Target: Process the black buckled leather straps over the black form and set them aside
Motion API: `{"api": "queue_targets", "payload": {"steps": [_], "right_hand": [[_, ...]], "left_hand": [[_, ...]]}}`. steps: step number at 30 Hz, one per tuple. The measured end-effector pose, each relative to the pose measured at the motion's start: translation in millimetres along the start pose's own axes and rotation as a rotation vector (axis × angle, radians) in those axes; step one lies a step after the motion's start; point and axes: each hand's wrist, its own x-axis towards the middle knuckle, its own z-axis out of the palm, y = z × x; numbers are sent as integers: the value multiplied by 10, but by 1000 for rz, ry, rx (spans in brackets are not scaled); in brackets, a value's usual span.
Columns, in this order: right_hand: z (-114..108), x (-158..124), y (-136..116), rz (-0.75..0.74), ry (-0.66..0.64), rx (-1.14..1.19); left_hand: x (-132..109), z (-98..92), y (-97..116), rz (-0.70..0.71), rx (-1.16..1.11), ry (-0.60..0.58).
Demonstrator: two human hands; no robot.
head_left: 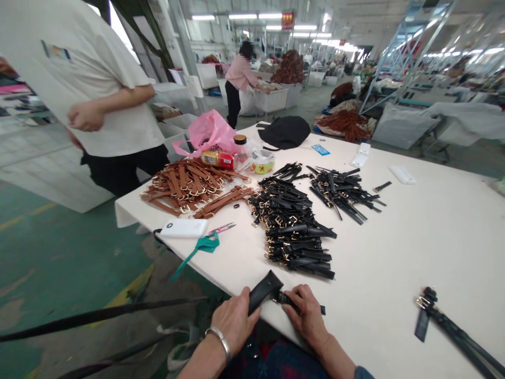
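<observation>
Black leather strap (263, 291) rises tilted from the left hand (234, 321), fingers closed around its wide end, while the right hand (305, 316) has fingers gripping its narrower length, over the edge of the white table (398, 247); heaped black straps (292, 231) lie beyond.

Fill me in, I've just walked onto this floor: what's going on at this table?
A person holds a black strap at the table's edge, with the left hand and right hand both on it. Heaps of black buckled straps and brown buckled straps lie on the white table. Another person stands beside the table's far end.
</observation>
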Motion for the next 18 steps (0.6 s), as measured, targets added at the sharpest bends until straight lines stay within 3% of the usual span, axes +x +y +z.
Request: {"api": "queue_targets", "payload": {"steps": [7, 18], "right_hand": [[-107, -3, -84, 22, -62, 30], [-80, -79, -11, -1, 58, -5]], "left_hand": [[-127, -22, -93, 4, 47, 1], [-92, 49, -130, 1, 11, -19]]}}
